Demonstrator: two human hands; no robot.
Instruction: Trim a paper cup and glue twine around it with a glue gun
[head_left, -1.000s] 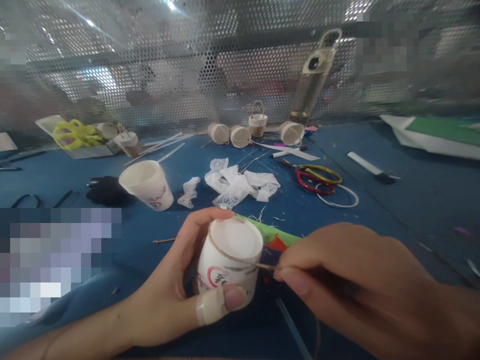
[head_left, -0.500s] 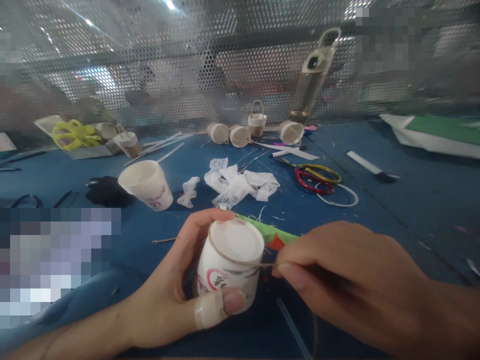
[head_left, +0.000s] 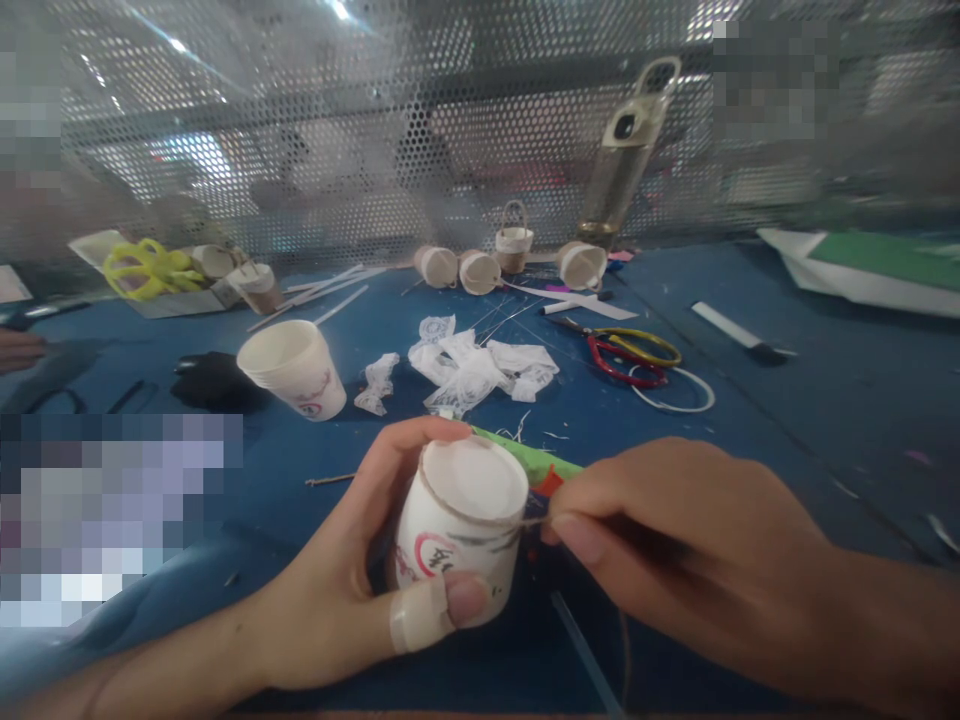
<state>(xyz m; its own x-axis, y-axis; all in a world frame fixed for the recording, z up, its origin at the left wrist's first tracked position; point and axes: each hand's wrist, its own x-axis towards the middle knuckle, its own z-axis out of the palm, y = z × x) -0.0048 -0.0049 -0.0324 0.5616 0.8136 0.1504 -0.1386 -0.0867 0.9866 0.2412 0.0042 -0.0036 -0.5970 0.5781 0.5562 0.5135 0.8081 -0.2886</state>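
White paper cup point(head_left: 469, 550) is sitting gripped in the left hand point(head_left: 337, 590) over the blue tabletop point(head_left: 787, 440), while the right hand point(head_left: 690, 560) is pinching brown twine point(head_left: 534, 521) taut. Twine is lining the visible edge of the base point(head_left: 478, 478); the printed wall point(head_left: 431, 555) is showing bare, so the winding is looking barely begun. The base is facing up, the long axis leaning slightly rightward.

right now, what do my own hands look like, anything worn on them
Your left hand has a pale, slightly see-through band, tape or a plaster, wrapped around the thumb below the nail. Your right hand looks bare. No glove, ring, watch or sleeve shows on either side.
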